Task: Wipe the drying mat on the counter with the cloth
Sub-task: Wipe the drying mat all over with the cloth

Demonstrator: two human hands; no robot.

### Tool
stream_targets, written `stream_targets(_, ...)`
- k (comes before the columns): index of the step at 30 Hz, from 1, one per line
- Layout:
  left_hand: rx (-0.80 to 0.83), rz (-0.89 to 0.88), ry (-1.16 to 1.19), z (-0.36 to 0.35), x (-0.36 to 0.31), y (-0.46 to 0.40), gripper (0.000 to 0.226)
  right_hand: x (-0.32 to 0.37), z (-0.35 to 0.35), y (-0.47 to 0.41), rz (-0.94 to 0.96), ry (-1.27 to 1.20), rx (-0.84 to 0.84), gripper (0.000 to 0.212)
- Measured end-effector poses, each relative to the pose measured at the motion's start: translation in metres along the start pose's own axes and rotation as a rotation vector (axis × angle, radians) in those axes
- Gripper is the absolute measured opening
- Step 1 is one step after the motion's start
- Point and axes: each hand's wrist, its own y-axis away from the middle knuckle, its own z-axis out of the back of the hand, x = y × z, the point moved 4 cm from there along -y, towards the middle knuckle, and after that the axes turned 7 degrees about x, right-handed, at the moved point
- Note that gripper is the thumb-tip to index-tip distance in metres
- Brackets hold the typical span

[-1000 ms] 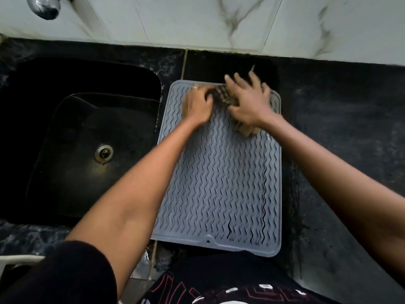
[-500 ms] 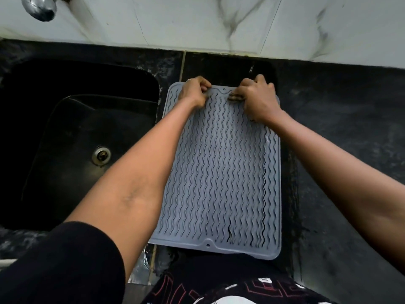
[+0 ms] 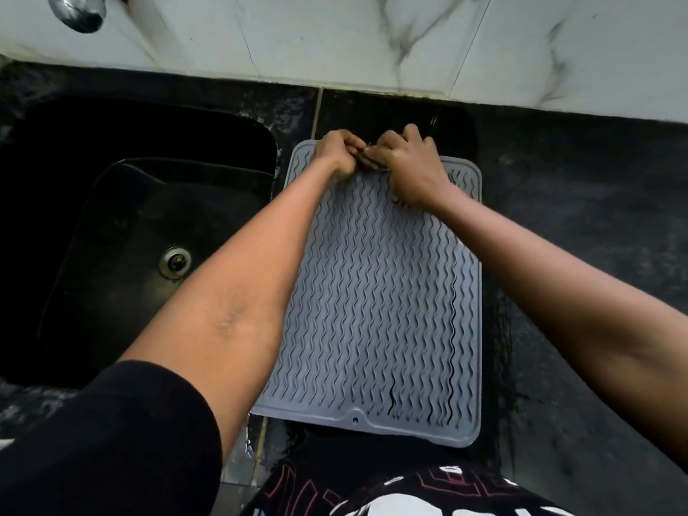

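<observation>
A grey drying mat (image 3: 372, 292) with wavy ridges lies on the black counter, right of the sink. At its far edge both my hands are bunched together. My left hand (image 3: 337, 154) and my right hand (image 3: 407, 163) have their fingers curled round a small dark cloth (image 3: 368, 162), of which only a crumpled strip shows between them. Most of the cloth is hidden inside my fists.
A black sink (image 3: 123, 240) with a metal drain (image 3: 175, 261) lies left of the mat. A chrome tap (image 3: 78, 9) hangs at the top left. White marbled wall tiles (image 3: 372, 42) back the wet black counter (image 3: 580, 217).
One second ago my right hand lay flat on the spread cloth. Since then both hands have curled into fists, gathered the cloth up, and come together at the mat's far edge.
</observation>
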Motion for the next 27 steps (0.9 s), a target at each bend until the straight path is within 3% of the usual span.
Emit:
stream_targets(5,0.000,-0.009,-0.057,0.001,0.001,-0.003,0.027,-0.041,0.009,0.016,0.001,0.179,0.008,0.043)
stream_targets(8,0.030,-0.014,-0.014,0.001,0.002,-0.001,0.027,-0.059,0.022,0.015,-0.161,0.202,0.192,0.030)
stream_targets(10,0.030,-0.014,0.020,0.000,0.005,0.000,0.022,-0.066,0.033,0.012,-0.275,0.015,0.214,0.025)
stream_targets(12,0.032,-0.007,0.044,0.000,0.004,0.001,0.015,-0.057,0.038,0.010,-0.313,-0.236,0.058,0.042)
stream_targets(15,0.015,0.021,0.080,-0.001,0.002,-0.002,0.021,-0.013,0.017,0.014,-0.241,-0.296,-0.003,0.057)
stream_targets(18,-0.052,0.089,0.223,-0.002,0.002,-0.006,0.039,0.022,-0.015,0.023,-0.180,-0.110,0.051,0.054)
stream_targets(22,-0.054,0.142,0.244,0.000,0.002,-0.002,0.036,0.039,-0.024,0.065,-0.086,-0.093,-0.003,0.055)
stream_targets(27,-0.075,0.186,0.344,-0.001,-0.002,0.001,0.042,0.079,-0.025,0.142,0.060,-0.153,0.162,0.056)
